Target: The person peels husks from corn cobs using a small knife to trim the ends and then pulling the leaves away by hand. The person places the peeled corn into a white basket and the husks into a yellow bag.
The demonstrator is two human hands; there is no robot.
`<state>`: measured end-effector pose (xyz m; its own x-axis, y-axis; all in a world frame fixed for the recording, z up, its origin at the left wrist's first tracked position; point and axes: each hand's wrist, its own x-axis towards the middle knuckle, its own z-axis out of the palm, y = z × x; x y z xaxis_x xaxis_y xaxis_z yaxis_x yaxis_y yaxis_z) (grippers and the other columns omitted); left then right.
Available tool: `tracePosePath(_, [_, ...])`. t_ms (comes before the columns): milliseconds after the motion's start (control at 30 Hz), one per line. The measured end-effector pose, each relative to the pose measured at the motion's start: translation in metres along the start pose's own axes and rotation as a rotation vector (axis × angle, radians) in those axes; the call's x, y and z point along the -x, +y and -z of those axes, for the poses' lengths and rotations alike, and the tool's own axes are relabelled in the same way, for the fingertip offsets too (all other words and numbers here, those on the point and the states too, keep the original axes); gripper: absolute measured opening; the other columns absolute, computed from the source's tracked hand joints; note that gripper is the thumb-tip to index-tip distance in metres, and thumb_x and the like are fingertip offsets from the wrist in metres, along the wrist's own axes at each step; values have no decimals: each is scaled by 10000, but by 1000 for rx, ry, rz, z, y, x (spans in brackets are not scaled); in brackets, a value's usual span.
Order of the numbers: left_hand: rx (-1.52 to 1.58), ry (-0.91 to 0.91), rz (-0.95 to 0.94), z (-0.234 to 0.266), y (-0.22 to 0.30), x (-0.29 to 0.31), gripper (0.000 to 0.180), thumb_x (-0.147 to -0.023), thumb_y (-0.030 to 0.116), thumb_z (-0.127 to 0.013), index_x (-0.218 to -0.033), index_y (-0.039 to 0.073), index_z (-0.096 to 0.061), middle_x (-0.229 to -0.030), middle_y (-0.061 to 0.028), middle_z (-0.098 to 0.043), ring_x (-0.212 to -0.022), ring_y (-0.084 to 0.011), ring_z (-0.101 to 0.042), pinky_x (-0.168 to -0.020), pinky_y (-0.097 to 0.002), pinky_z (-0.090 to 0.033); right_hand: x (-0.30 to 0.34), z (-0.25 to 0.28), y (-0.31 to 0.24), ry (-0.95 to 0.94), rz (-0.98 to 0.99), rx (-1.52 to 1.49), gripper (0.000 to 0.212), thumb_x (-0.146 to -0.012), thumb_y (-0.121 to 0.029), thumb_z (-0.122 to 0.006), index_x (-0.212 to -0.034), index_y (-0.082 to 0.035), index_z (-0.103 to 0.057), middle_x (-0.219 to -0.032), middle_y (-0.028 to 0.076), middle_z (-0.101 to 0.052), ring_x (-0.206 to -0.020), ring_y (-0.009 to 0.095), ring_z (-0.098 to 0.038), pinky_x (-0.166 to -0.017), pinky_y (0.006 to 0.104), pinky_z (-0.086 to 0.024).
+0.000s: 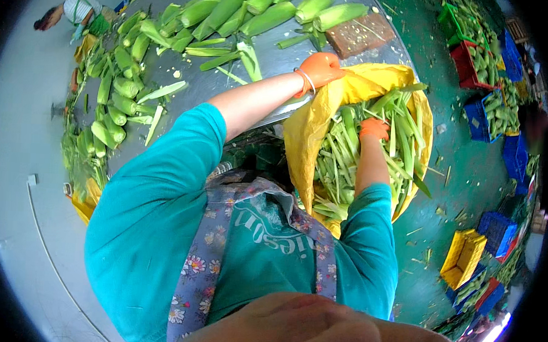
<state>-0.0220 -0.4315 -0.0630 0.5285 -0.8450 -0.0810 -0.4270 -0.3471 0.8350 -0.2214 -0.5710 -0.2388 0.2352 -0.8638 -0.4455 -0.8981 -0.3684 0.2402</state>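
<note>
My left hand [321, 70], in an orange glove, is closed on the gathered rim of a yellow sack [300, 135] beside the metal table. Long green corn husks [335, 158] fill the sack's mouth, some sticking out over its edge. Inside the sack, my right hand [374, 129], also gloved in orange, presses down on the husks; its fingertips are hidden among the leaves. Beyond my left hand, partly husked ears of corn [271, 18] lie in rows on the metal table [201, 82]. A brown brick-like block [360, 35] rests at the table's corner.
More corn [126, 87] and loose leaves are heaped along the table's left side. A co-worker [79, 11] bends at the far left. Crates stand on the green floor at right, among them a yellow one [463, 259] and a red one [465, 64]. Husk scraps litter the floor.
</note>
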Motion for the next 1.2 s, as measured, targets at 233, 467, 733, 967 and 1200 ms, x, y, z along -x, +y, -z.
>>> tracePosePath(233, [-11, 95, -22, 54, -58, 10, 400, -761, 385, -722, -969, 44, -716, -930, -132, -717, -869, -271, -678, -797, -355, -518, -4, 41, 49, -168, 431, -109, 446, -817, -319, -570, -1150, -44, -683, -1255, 222, -612, -1169, 390, -579, -991, 430, -458])
tracePosePath(467, [-363, 371, 44, 175, -106, -43, 502, -751, 407, -696, -1127, 74, -676, -1148, -176, -647, -1041, -315, -637, -876, -399, -514, 77, 117, 145, 104, 402, 157, 340, -813, -300, -510, -943, -64, -717, -1013, 179, -700, -954, 368, -668, -832, 444, -530])
tracePosePath(733, [-619, 497, 117, 221, -107, -130, 697, -710, 466, -715, -1233, 31, -565, -1201, -187, -611, -1066, -354, -619, -899, -430, -515, 235, 182, 112, 601, 421, -527, 357, -878, -216, -657, -1208, -82, -647, -747, 120, -681, -637, 202, -653, -582, 327, -494])
tracePosePath(967, [380, 109, 179, 230, -138, -112, 753, -758, 345, -795, -1361, 15, -489, -1213, -135, -637, -1080, -258, -621, -943, -349, -484, 229, 132, -141, 158, 508, -714, 669, -840, -304, -664, -1436, -132, -415, -917, 187, -671, -837, 357, -651, -749, 438, -506])
tracePosePath(1200, [805, -57, -86, 259, -130, 40, 906, -758, 214, -837, -1477, 1, -328, -1381, -90, -503, -1271, -187, -465, -1055, -324, -381, 193, 89, -184, 559, 589, -553, 671, -830, -215, -667, -1435, -71, -416, -1233, 167, -570, -1098, 343, -560, -909, 454, -456])
